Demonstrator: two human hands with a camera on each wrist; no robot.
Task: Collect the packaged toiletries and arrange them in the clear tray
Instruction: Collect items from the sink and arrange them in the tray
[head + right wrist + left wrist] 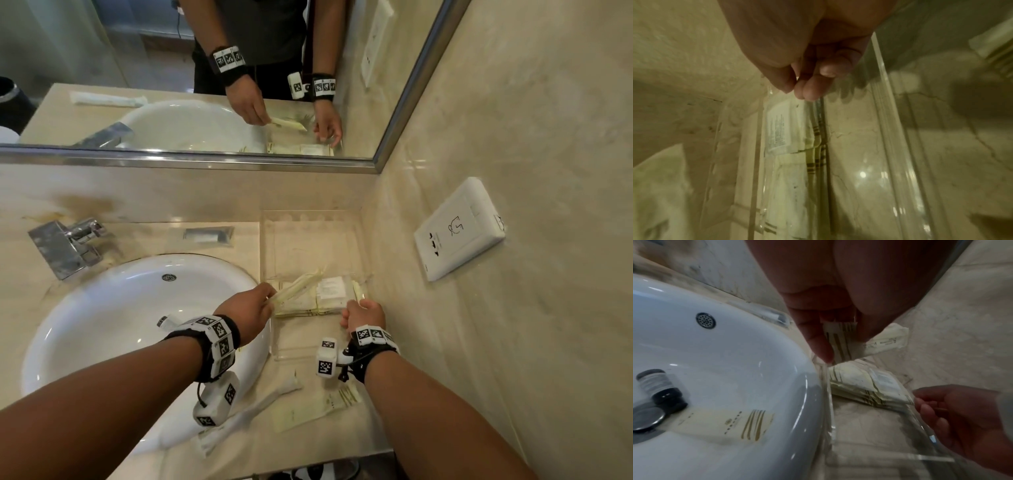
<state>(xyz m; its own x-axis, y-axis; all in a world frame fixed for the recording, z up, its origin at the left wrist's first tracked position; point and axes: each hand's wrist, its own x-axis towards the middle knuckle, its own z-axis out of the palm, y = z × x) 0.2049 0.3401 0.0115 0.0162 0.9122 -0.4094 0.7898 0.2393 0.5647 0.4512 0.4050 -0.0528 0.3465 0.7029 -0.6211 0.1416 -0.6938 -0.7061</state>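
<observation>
A: Where is the long packet (297, 287)?

B: Middle of the frame, pinched in the left hand (251, 310), over the clear tray (310, 219)

A: And the right hand (363, 315)?

B: Its fingers curl on the tray's edge. Hold it still and lay the packet flat beside the packets (322, 298) inside

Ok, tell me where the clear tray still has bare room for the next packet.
The clear tray is bare across its far half, up to the back wall, and in a near strip by the right hand. The middle is crowded: the packet stack lies there, with the left hand holding a long packet over it.
</observation>
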